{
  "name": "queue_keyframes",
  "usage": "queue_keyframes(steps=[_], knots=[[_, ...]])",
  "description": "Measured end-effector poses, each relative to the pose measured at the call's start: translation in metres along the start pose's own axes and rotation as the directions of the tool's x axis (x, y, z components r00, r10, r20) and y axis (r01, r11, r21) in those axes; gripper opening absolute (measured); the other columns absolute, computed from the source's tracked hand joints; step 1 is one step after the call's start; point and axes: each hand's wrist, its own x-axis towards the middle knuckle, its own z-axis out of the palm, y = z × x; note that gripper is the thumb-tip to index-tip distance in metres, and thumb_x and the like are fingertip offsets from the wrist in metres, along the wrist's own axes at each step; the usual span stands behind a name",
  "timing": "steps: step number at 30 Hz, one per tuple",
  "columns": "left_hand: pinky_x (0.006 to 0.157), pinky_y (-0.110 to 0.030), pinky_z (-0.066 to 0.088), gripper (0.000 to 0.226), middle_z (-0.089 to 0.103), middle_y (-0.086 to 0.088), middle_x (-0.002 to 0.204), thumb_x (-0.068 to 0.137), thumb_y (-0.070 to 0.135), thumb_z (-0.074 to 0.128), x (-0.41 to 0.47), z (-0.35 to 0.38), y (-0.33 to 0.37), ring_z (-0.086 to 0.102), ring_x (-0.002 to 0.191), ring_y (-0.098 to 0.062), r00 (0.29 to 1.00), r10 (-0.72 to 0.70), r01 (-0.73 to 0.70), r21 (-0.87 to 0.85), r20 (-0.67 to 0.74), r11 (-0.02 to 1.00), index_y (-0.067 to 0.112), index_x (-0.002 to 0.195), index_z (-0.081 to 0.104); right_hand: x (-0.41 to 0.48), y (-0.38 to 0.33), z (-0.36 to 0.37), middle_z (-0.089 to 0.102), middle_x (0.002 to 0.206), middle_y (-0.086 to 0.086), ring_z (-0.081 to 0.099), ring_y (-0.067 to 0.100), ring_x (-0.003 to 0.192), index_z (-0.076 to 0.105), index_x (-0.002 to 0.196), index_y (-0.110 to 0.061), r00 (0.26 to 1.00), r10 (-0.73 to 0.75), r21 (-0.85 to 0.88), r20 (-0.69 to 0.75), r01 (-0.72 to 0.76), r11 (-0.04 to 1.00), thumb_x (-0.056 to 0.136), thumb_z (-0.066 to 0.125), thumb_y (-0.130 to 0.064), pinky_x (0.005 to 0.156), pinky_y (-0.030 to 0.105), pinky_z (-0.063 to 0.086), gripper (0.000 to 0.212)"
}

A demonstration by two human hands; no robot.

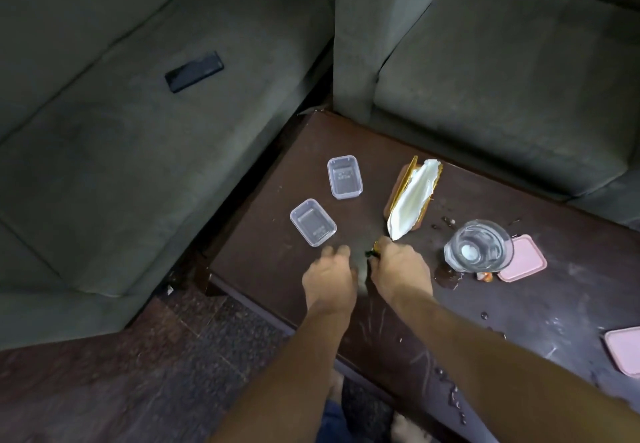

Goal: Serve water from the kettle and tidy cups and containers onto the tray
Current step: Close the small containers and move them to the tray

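Observation:
Two clear plastic containers stand open on the dark wooden table (346,304), one farther back (344,176) and one nearer (312,223). A glass tumbler (479,250) stands to the right, beside a pink lid (526,259). A second pink lid (623,351) lies at the right edge. My left hand (329,276) rests just in front of the nearer container with loosely bent fingers and nothing in it. My right hand (398,269) pinches a small dark and gold object (372,252) at the table surface. No kettle or tray is in view.
A napkin holder with white napkins (412,200) stands just beyond my right hand. Water drops and a puddle (446,274) lie near the tumbler. Grey sofas surround the table, and a black phone (194,71) lies on the left seat.

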Motion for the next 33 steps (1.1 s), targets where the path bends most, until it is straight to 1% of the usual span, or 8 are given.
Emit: queue_keyframes(steps=[6, 9, 14, 18, 21, 24, 27, 33], knots=[[0.088, -0.043, 0.051, 0.031, 0.063, -0.004, 0.128, 0.102, 0.028, 0.053, 0.009, 0.002, -0.01, 0.066, 0.111, -0.033, 0.999, -0.033, 0.033, -0.024, 0.012, 0.999, 0.02, 0.132, 0.051, 0.011, -0.011, 0.007, 0.069, 0.103, 0.013, 0.065, 0.038, 0.099, 0.056, 0.105, -0.013, 0.999, 0.045, -0.06, -0.006, -0.046, 0.997, 0.095, 0.059, -0.024, 0.07, 0.035, 0.039, 0.015], [0.083, -0.042, 0.052, 0.026, 0.066, -0.004, 0.122, 0.102, 0.025, 0.051, 0.011, 0.004, -0.014, 0.069, 0.105, -0.034, 1.0, -0.022, 0.021, -0.024, -0.01, 0.999, 0.019, 0.126, 0.053, 0.014, -0.012, 0.009, 0.069, 0.103, 0.013, 0.065, 0.037, 0.099, 0.055, 0.105, -0.013, 0.998, 0.062, -0.085, -0.009, -0.063, 0.994, 0.093, 0.061, -0.017, 0.07, 0.034, 0.039, 0.015], [0.079, -0.04, 0.054, 0.023, 0.069, -0.002, 0.114, 0.103, 0.031, 0.046, 0.009, 0.001, -0.025, 0.071, 0.095, -0.032, 0.998, 0.005, -0.007, -0.04, -0.062, 0.999, 0.019, 0.119, 0.057, 0.012, -0.013, 0.011, 0.069, 0.103, 0.015, 0.065, 0.039, 0.098, 0.055, 0.107, -0.01, 0.997, 0.079, -0.079, -0.024, -0.08, 0.994, 0.094, 0.056, -0.015, 0.069, 0.035, 0.039, 0.014], [0.065, -0.039, 0.058, 0.018, 0.072, -0.001, 0.096, 0.097, 0.03, 0.054, 0.003, -0.011, -0.032, 0.071, 0.077, -0.029, 0.977, 0.082, -0.107, -0.119, -0.197, 0.987, 0.019, 0.105, 0.065, 0.005, -0.022, 0.007, 0.07, 0.1, 0.015, 0.066, 0.04, 0.095, 0.059, 0.104, -0.01, 0.996, 0.08, -0.047, -0.05, -0.083, 0.995, 0.096, 0.048, -0.022, 0.071, 0.036, 0.046, 0.018], [0.059, -0.039, 0.053, 0.013, 0.069, -0.003, 0.085, 0.094, 0.026, 0.06, 0.011, -0.026, -0.037, 0.068, 0.069, -0.032, 0.948, 0.109, -0.157, -0.141, -0.298, 0.977, 0.015, 0.096, 0.068, 0.002, -0.038, 0.0, 0.071, 0.093, 0.014, 0.067, 0.041, 0.089, 0.062, 0.099, -0.014, 0.996, 0.003, 0.038, -0.085, 0.0, 0.999, 0.097, 0.049, -0.029, 0.072, 0.038, 0.052, 0.02], [0.071, -0.044, 0.055, 0.02, 0.071, -0.006, 0.099, 0.099, 0.029, 0.058, 0.032, -0.044, -0.044, 0.069, 0.083, -0.036, 0.955, 0.07, -0.129, -0.192, -0.288, 0.973, 0.013, 0.104, 0.069, 0.007, -0.058, -0.003, 0.07, 0.084, 0.013, 0.066, 0.04, 0.079, 0.059, 0.09, -0.014, 0.977, -0.118, 0.173, -0.178, 0.149, 0.974, 0.097, 0.052, -0.025, 0.066, 0.04, 0.05, 0.015], [0.082, -0.044, 0.055, 0.026, 0.068, -0.004, 0.109, 0.1, 0.03, 0.056, 0.055, -0.056, -0.053, 0.068, 0.095, -0.033, 0.963, 0.038, -0.105, -0.244, -0.265, 0.964, 0.019, 0.119, 0.069, 0.014, -0.078, -0.003, 0.072, 0.088, 0.008, 0.067, 0.035, 0.079, 0.064, 0.096, -0.015, 0.956, -0.194, 0.263, -0.218, 0.249, 0.932, 0.098, 0.055, -0.023, 0.069, 0.042, 0.054, 0.013], [0.092, -0.044, 0.054, 0.037, 0.064, 0.0, 0.116, 0.1, 0.033, 0.054, 0.081, -0.057, -0.07, 0.067, 0.105, -0.029, 0.993, 0.067, -0.09, -0.252, -0.098, 0.963, 0.03, 0.135, 0.064, 0.023, -0.087, 0.013, 0.074, 0.094, 0.004, 0.069, 0.03, 0.083, 0.067, 0.1, -0.019, 0.962, -0.207, 0.291, -0.177, 0.252, 0.923, 0.096, 0.057, -0.022, 0.073, 0.04, 0.056, 0.012]])
